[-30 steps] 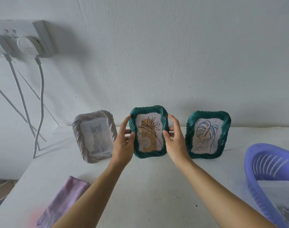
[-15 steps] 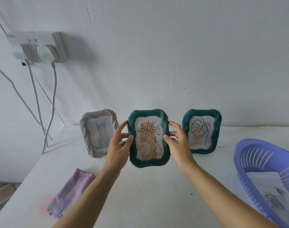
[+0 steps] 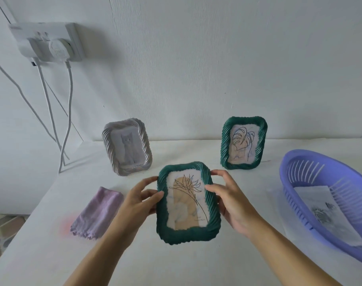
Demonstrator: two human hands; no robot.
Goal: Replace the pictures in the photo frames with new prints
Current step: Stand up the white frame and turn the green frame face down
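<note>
I hold a dark green ribbed photo frame with a line-drawn flower print above the white table, its front facing me. My left hand grips its left edge and my right hand grips its right edge, thumbs on the front. At the back by the wall stand a white ribbed frame with a grey cat picture and a second green frame with a leaf drawing. A purple basket at the right holds paper prints.
A folded lilac cloth lies on the white table left of my hands. A wall socket with plugs and hanging white cables is at the upper left. The table's left edge drops to a tiled floor.
Both hands have lifted the flower frame from the row at the wall and brought it toward me and lower. The other two frames have stayed in place.
</note>
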